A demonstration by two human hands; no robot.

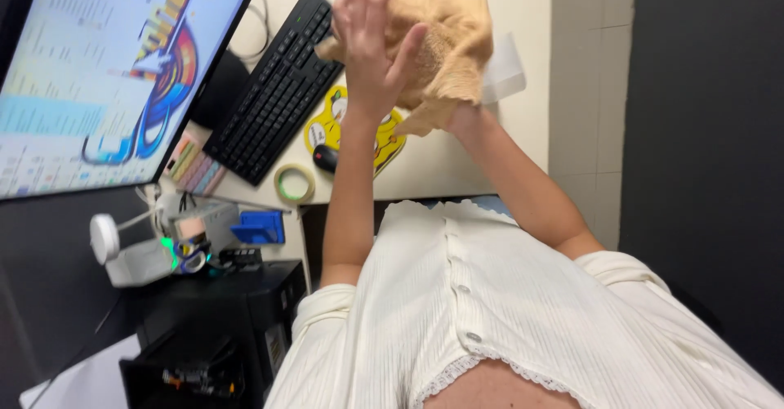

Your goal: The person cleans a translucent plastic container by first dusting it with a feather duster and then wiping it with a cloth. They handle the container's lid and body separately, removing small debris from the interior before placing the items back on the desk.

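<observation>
Here, two hands (pixel 408 45), one tan cloth (pixel 449 41)

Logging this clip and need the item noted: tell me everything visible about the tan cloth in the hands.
The cloth is tan and soft, fuzzy like terry or fleece, crumpled into a loose bundle with folds and a corner hanging down. It is held up above the desk, over the yellow mouse pad. The left hand presses against its near side with fingers spread; the right hand is mostly hidden beneath it.
</observation>
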